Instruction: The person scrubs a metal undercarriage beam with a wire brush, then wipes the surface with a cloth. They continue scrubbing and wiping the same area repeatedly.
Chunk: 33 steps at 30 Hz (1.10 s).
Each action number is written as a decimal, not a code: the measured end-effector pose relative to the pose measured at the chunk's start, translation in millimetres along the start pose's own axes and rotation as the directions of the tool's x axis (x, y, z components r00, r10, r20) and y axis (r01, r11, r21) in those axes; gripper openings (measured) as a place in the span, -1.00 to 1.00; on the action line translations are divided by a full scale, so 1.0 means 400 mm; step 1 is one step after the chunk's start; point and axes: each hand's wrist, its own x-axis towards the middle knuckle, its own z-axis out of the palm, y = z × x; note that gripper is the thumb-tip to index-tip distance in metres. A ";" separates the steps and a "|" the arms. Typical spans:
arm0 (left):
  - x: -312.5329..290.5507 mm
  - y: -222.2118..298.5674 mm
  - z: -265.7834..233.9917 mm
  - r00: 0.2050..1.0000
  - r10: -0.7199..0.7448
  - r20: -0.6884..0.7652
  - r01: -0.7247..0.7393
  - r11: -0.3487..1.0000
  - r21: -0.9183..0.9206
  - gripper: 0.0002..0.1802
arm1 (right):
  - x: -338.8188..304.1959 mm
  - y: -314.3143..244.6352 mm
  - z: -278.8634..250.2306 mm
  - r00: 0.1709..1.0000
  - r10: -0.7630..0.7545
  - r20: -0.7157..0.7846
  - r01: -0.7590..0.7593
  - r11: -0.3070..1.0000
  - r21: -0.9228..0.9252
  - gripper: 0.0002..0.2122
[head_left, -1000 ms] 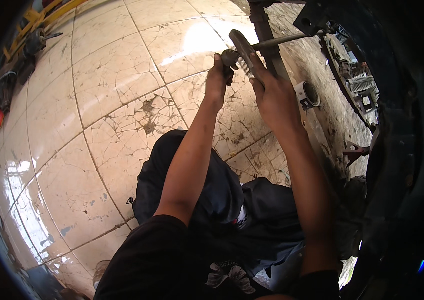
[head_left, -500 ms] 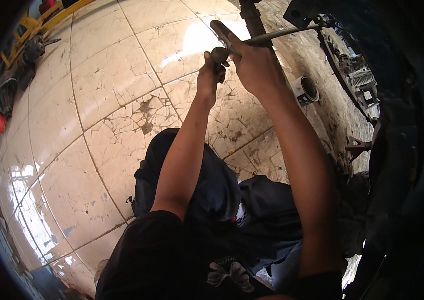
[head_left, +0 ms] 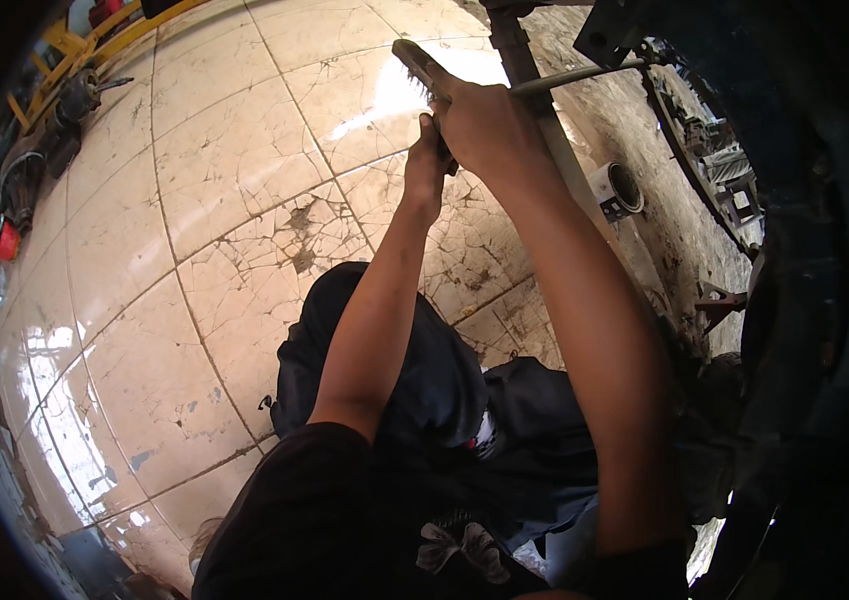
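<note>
In my right hand [head_left: 490, 130] is a wire brush [head_left: 413, 58]; its dark back points up and left, and its bristles face down and left. My left hand [head_left: 426, 170] is closed just below it, thumb upward, around the end of a metal part that my right hand mostly hides. A metal rod [head_left: 585, 76] runs from behind my right hand to the dark assembly at the right. Both hands are close together, the right one over the left. Whether the bristles touch the part is hidden.
A white can [head_left: 617, 190] stands right of my right forearm. A dark post [head_left: 515, 50] rises behind the rod. A reddish stand [head_left: 719, 306] is farther right. Dark mechanical parts [head_left: 63, 125] and a yellow frame [head_left: 75, 45] line the left edge. The tiled floor [head_left: 235, 190] is cracked.
My right hand and the wire brush have shifted left and slightly down, over the part. The rounded end seen above my left hand is now covered. The view has shifted slightly.
</note>
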 end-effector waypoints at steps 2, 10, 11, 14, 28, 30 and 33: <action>0.001 0.000 -0.034 1.000 0.010 0.026 -0.010 1.000 0.008 -0.33 | -0.014 -0.012 -0.006 1.000 -0.025 0.000 0.025 1.000 -0.009 -0.52; -0.001 -0.021 -0.020 0.998 0.064 0.017 -0.066 0.994 0.090 -0.29 | -0.097 0.016 -0.008 0.997 0.066 0.039 -0.064 0.997 -0.035 -0.55; 0.003 -0.005 -0.017 0.998 0.050 0.027 -0.053 0.993 0.107 -0.29 | -0.036 0.016 0.014 0.997 0.066 0.028 -0.065 0.997 -0.034 -0.52; -0.007 0.008 -0.013 0.998 0.005 0.058 -0.011 0.995 0.101 -0.30 | 0.069 0.002 0.029 0.996 0.085 0.040 -0.083 0.996 -0.046 -0.53; -0.012 0.006 -0.016 0.999 -0.049 0.004 0.048 0.992 0.115 -0.21 | 0.026 0.029 0.005 0.999 0.044 0.014 -0.044 0.999 -0.005 -0.60; -0.008 0.010 -0.026 0.998 0.012 0.068 -0.018 0.996 0.089 -0.21 | 0.029 0.047 0.005 0.999 0.049 0.021 -0.050 0.997 0.064 -0.59; -0.023 0.002 -0.038 0.994 0.056 0.096 -0.061 0.997 0.050 -0.21 | -0.087 0.005 -0.078 0.997 0.065 0.043 -0.068 0.994 0.080 -0.57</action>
